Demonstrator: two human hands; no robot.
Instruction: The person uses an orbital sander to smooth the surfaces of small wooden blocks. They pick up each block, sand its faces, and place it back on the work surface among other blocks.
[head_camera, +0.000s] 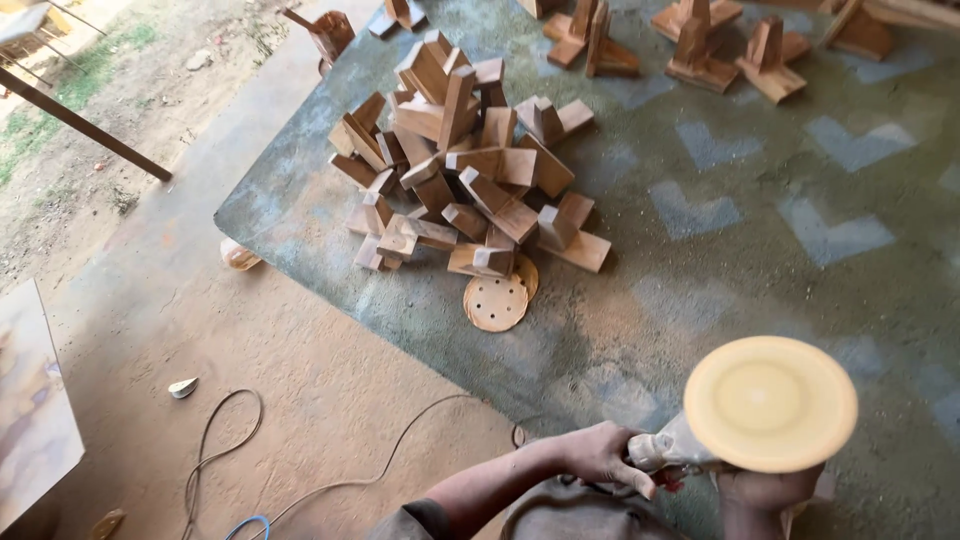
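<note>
The left hand (600, 455) has its fingers closed around the grey body of a sander (672, 450), and its round yellow pad (770, 402) faces up toward the camera, near the lower right of the view. The right hand (765, 490) is under the pad and mostly hidden, so I cannot tell how its fingers are set. The work table (720, 230) is wide and dusty, and its near edge runs diagonally from the left corner down toward the hands; the right half of the top has open room. A pile of wooden blocks (465, 165) fills the left part of the table, and used sanding discs (497, 300) lie just beside it (one shows small holes). More wooden pieces (700, 45) stand along the far edge. On the earth floor, a cable (330, 485) loops near the table.
</note>
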